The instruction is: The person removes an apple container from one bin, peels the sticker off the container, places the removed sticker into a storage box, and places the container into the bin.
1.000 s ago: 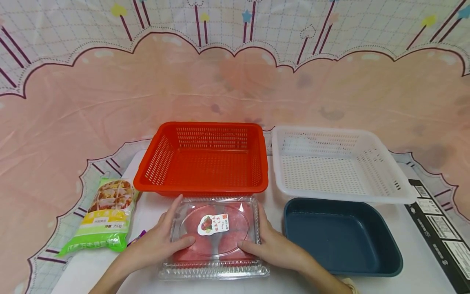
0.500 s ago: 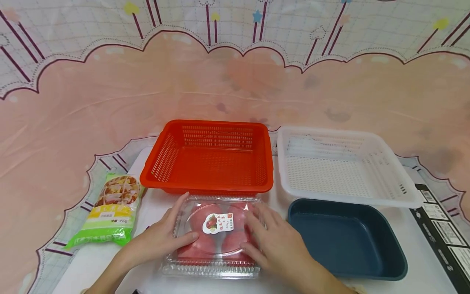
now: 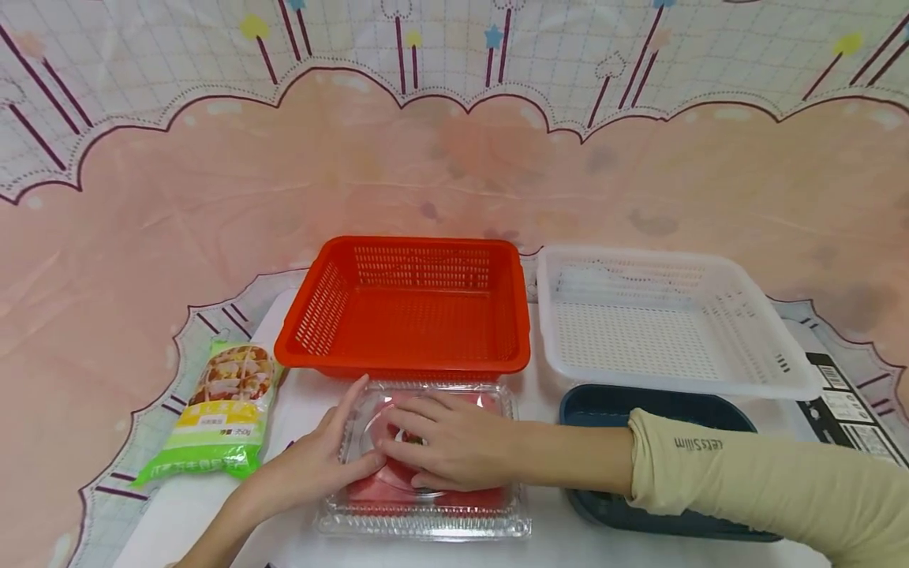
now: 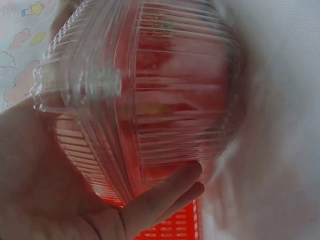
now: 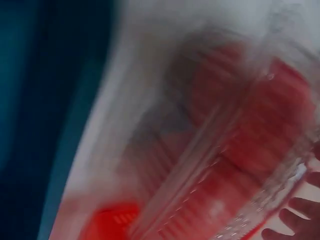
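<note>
A clear plastic clamshell box [image 3: 490, 498] with red contents lies at the front middle, its lid closed. My left hand [image 3: 312, 473] holds its left side, thumb on the lid and fingers along the wall. In the left wrist view, two extended fingers [image 4: 165, 200] lie against the ribbed side of the box [image 4: 180, 90]. My right hand [image 3: 454, 446] lies across the lid with fingers spread, mostly covering the label. In the right wrist view, the box [image 5: 260, 115] is blurred and several fingertips [image 5: 295, 220] show at its edge.
Behind the box stands a red basket [image 3: 419, 331]. A white basket [image 3: 632, 339] is right of it, with a dark blue tray [image 3: 604, 505] in front, partly hidden by my right sleeve [image 3: 767, 481]. A green and yellow food packet [image 3: 220, 410] lies left. A black labelled strip [image 3: 845, 402] lies far right.
My right hand has left the box's right side and moved leftward over the lid, covering the label. The left hand stays at the left side. The box has hardly moved.
</note>
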`<action>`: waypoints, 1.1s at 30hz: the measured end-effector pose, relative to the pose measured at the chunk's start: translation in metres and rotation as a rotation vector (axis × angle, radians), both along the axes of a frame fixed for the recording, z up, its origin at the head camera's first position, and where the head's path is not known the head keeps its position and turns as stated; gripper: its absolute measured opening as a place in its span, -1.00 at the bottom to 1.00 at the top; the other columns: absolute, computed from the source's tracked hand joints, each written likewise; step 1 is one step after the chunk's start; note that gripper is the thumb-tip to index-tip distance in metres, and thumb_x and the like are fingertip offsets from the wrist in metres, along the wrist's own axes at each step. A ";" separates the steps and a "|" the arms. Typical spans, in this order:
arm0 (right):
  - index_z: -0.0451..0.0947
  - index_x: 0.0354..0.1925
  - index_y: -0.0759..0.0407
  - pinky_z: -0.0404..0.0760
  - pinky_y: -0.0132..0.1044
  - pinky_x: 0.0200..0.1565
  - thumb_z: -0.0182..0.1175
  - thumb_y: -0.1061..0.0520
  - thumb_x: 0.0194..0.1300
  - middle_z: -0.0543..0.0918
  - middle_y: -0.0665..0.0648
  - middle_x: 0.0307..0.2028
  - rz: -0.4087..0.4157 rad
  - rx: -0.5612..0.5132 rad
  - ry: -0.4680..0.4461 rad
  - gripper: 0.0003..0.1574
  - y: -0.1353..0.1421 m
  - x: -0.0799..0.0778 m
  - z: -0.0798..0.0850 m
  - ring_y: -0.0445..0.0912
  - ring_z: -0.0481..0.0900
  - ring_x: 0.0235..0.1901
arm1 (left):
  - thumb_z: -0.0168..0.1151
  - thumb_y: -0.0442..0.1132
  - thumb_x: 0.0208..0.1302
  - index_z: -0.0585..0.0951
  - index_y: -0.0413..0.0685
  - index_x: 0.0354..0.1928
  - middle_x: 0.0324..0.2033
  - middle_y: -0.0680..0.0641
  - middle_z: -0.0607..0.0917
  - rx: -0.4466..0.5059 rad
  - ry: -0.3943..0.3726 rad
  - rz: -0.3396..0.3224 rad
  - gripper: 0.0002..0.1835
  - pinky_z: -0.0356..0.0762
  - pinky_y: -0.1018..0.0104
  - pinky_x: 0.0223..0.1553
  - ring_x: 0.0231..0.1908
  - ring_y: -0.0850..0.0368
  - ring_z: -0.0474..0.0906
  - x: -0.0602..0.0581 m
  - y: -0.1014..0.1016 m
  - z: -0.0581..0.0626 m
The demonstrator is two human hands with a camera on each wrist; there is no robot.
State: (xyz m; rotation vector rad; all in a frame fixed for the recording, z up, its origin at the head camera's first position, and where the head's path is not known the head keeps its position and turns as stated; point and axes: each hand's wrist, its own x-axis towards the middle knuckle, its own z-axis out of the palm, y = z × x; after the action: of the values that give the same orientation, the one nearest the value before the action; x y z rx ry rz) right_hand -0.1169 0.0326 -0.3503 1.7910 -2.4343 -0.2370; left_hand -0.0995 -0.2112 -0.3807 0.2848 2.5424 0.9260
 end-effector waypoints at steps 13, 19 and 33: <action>0.18 0.46 -0.12 0.21 -0.14 0.46 -0.20 -0.25 0.49 0.29 0.00 0.43 0.093 0.121 -0.032 -0.33 -0.003 -0.009 -0.001 -0.10 0.20 0.45 | 0.20 0.20 0.22 -0.33 0.50 0.50 0.48 -0.29 0.08 -0.007 -0.036 0.002 0.05 0.43 -0.44 0.04 0.23 -0.38 0.39 0.001 -0.003 0.000; 0.23 0.43 -0.08 0.23 -0.16 0.45 -0.18 -0.22 0.50 0.36 0.00 0.39 0.138 0.116 0.011 -0.36 -0.003 -0.012 0.000 -0.11 0.26 0.41 | 0.19 0.20 0.23 -0.35 0.58 0.48 0.50 -0.25 0.04 -0.003 -0.053 0.003 0.04 0.38 -0.45 0.08 0.30 -0.39 0.31 0.000 -0.003 0.000; 0.25 0.42 -0.08 0.28 -0.17 0.42 -0.03 -0.24 0.42 0.38 -0.01 0.38 0.155 0.155 -0.014 -0.31 -0.004 -0.013 0.007 -0.13 0.29 0.40 | 0.18 0.19 0.25 -0.35 0.56 0.49 0.49 -0.23 0.08 0.003 -0.026 -0.004 0.02 0.38 -0.43 0.10 0.29 -0.36 0.34 0.001 -0.003 0.001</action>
State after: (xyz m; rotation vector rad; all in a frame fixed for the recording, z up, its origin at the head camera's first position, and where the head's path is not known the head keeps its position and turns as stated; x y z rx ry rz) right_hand -0.1297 0.0287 -0.3432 2.0388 -2.3288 -0.4096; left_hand -0.0983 -0.2141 -0.3801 0.2770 2.5158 0.9257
